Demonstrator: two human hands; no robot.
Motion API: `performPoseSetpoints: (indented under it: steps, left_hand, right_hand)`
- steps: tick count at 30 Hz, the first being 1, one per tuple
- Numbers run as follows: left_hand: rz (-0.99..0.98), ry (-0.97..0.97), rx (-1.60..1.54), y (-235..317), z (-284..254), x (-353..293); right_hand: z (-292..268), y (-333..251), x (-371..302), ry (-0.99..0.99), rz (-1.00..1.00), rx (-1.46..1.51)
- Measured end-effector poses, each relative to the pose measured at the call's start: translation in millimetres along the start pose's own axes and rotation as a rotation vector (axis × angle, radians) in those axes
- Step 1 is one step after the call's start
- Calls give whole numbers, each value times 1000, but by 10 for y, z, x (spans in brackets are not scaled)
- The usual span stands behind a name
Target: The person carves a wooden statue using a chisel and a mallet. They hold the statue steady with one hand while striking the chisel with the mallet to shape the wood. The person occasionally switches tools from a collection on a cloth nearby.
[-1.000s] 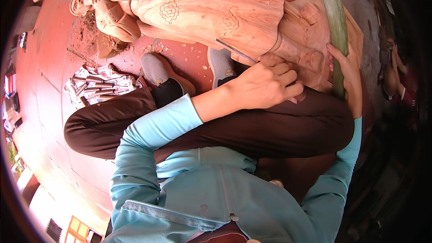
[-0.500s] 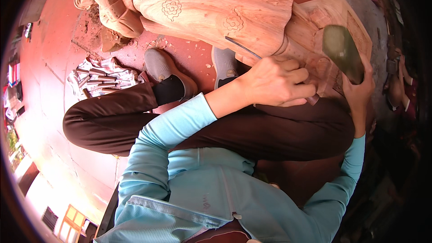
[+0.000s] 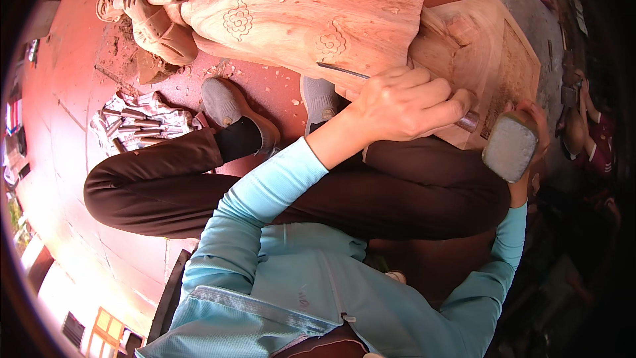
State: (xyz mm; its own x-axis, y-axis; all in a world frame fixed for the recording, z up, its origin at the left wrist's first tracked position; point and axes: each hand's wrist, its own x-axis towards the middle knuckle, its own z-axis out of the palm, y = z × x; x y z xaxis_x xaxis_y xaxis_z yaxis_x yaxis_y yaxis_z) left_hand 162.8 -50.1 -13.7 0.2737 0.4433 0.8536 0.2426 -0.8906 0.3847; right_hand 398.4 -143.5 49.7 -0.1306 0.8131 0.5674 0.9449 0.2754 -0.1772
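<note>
My left hand (image 3: pixel 412 105) is closed around a carving chisel (image 3: pixel 343 70). Its thin metal blade points left, with the tip at the robe of a wooden statue (image 3: pixel 291 13) lying on its side. The round end of the chisel's handle sticks out past my fingers on the right. In my right hand (image 3: pixel 538 127) is a block-shaped mallet (image 3: pixel 510 148), its pale flat face turned up, apart from the handle end. My right fingers are partly hidden behind it. Cloud-like swirls are carved on the robe. The statue's wooden base (image 3: pixel 493 59) lies beyond my hands.
Several more chisels (image 3: pixel 136 123) lie on a patterned cloth (image 3: pixel 99 134) on the red floor at left. My grey shoes (image 3: pixel 232 103) stand near the statue, among wood shavings. Part of another person (image 3: pixel 578 129) shows at the far right.
The mallet has swung down and toward me in my right hand, its flat face now turned up. My left hand has tilted with the chisel. The whole view has shifted slightly.
</note>
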Motion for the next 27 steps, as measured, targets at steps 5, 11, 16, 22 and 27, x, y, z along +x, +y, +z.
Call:
performPoseSetpoints:
  steps: [5, 11, 16, 22, 27]
  left_hand:
    - [-109, 146, 37, -50, 59, 141]
    - [-277, 167, 72, 19, 24, 276]
    - [-127, 28, -13, 78, -65, 200]
    - [-107, 98, -19, -3, -65, 137]
    - [-242, 258, -14, -155, -172, 297]
  right_hand:
    - [-146, 215, -156, -188, 163, -173]
    - [-14, 60, -35, -57, 25, -336]
    - [70, -151, 157, 8, 49, -212]
    - [38, -132, 115, -3, 80, -191]
    - [48, -105, 83, -29, 40, -269]
